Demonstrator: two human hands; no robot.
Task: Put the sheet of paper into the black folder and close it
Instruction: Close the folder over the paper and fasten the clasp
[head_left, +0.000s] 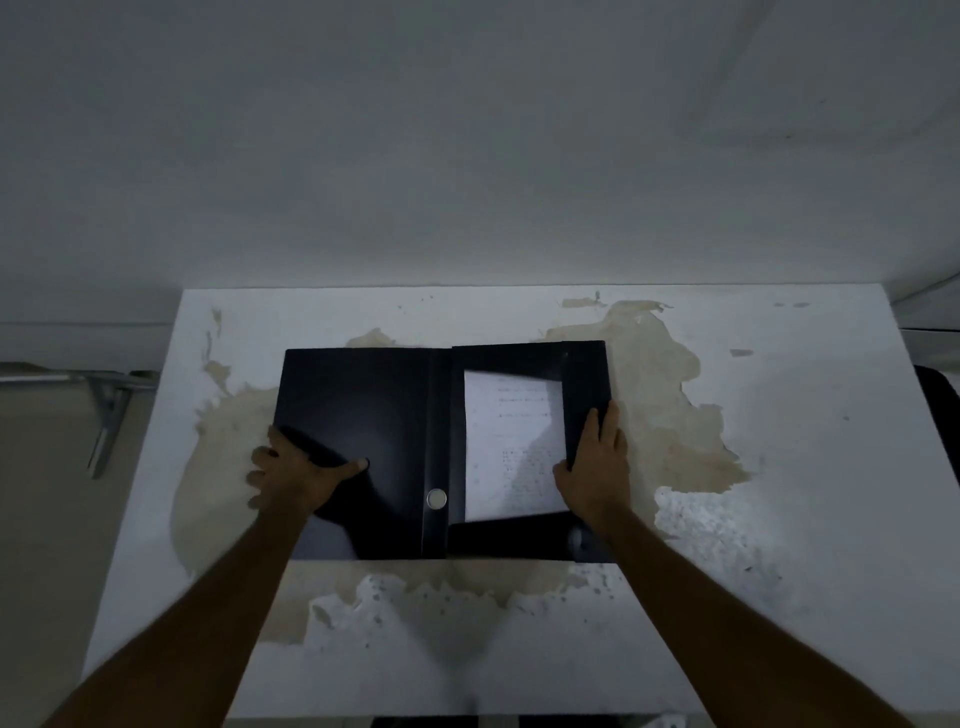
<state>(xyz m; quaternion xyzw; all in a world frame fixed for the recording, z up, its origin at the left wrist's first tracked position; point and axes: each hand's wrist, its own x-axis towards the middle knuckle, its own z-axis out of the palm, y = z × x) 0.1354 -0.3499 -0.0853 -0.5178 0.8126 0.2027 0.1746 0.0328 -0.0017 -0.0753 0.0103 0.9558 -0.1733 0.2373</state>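
The black folder (363, 410) lies open on the white table (779, 415). A white printed sheet of paper (511, 447) rests in its right half, framed by black flaps at the top, right and bottom. My left hand (296, 473) grips the left cover at its outer lower edge, thumb on top, and that corner is bent upward. My right hand (595, 467) holds the right side flap (584, 395), which is folded partly over the sheet's right edge. A round silver button (436, 498) sits low on the spine.
The table top is worn, with large beige patches where the coating has peeled. A wall rises right behind the table. A metal bracket (104, 410) sticks out at the left, and a dark object (940, 415) shows at the right edge.
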